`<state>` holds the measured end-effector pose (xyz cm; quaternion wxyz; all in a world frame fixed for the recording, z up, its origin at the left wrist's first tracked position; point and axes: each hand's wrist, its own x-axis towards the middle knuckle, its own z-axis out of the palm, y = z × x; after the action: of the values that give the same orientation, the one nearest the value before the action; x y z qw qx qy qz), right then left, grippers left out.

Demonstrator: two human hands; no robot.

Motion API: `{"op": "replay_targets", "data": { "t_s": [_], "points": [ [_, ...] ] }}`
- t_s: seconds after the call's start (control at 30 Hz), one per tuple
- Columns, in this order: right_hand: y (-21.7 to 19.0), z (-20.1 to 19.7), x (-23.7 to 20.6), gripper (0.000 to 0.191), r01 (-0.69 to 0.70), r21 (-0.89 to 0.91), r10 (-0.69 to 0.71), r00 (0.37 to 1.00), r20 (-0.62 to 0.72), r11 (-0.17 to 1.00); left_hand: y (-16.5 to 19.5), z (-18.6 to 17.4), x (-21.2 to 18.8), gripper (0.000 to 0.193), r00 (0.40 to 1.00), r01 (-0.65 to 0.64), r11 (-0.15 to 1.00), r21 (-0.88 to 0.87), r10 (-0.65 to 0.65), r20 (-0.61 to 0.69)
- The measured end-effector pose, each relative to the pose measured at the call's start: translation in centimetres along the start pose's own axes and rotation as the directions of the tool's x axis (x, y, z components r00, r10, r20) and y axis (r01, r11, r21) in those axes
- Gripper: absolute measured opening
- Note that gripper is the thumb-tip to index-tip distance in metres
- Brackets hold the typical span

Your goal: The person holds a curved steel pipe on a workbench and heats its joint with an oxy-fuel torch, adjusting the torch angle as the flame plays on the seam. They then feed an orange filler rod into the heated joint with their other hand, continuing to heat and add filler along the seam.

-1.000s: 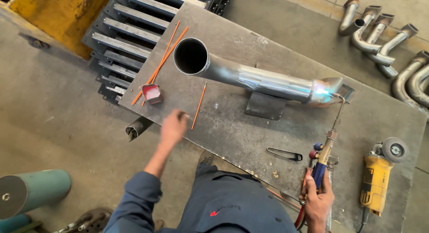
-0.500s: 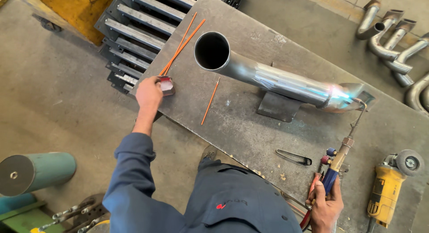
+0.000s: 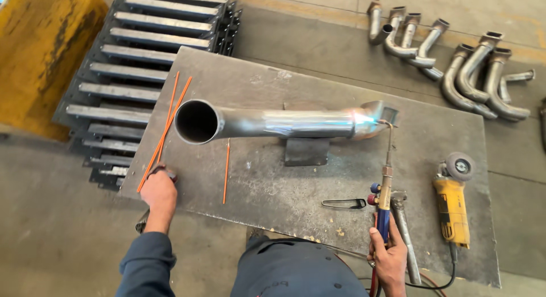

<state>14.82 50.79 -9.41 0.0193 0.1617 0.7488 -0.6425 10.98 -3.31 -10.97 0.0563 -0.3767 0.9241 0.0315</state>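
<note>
I'm looking straight down at the steel surface [image 3: 296, 200]. My right hand [image 3: 391, 257] has its fingers clamped round the blue handle of the gas torch [image 3: 385, 186], held long and low so the tip reaches the far end of the bent steel pipe [image 3: 284, 123] while the hand stays well back from the heat. The flame [image 3: 367, 119] sits right on the pipe's flanged end, glowing blue and pink. The pipe is propped on a dark steel block [image 3: 306, 151], which lifts it off the plate and keeps it from rolling.

My left hand [image 3: 158, 190] is out at the near left edge, over a small red thing I can't make out; whether those fingers are closed on it I cannot tell. Just beside it lie orange filler rods [image 3: 166, 126], one more rod [image 3: 227, 170] apart under the pipe's open mouth.

A yellow angle grinder [image 3: 452, 203] rests right of the torch, a black striker tool [image 3: 344, 203] left of it. Around us: concrete floor, stacked steel frames [image 3: 142, 46] at the left, more bent pipes [image 3: 455, 64] lying top right.
</note>
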Motion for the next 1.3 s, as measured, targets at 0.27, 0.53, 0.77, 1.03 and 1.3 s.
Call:
{"op": "replay_targets", "data": {
  "t_s": [0.27,0.53,0.77,1.03,1.3],
  "points": [
    [0.3,-0.2,0.7,0.063,-0.003,0.043,0.002,1.0,0.01,0.999,0.5,1.5,-0.4,0.027,0.991,-0.021,1.0,0.009,0.022,-0.135],
    [1.0,-1.0,1.3,0.065,-0.002,0.034,0.002,1.0,-0.012,0.999,-0.6,2.7,-1.8,0.013,0.957,-0.137,0.97,0.201,0.182,-0.225],
    [1.2,-1.3,1.6,0.066,-0.004,0.05,0.004,1.0,0.001,0.999,-1.3,1.7,-2.0,0.023,0.998,-0.01,0.989,-0.145,0.001,-0.058],
    [1.0,-1.2,1.4,0.067,-0.011,0.047,0.012,1.0,-0.009,0.999,-0.1,1.1,-1.7,0.027,0.985,0.126,0.969,-0.215,-0.148,-0.087],
    [0.8,-1.7,0.8,0.067,-0.019,0.062,0.02,1.0,-0.012,0.998,0.3,0.4,-0.8,0.022,0.991,0.038,0.981,-0.188,-0.06,-0.117]
  ]
}}
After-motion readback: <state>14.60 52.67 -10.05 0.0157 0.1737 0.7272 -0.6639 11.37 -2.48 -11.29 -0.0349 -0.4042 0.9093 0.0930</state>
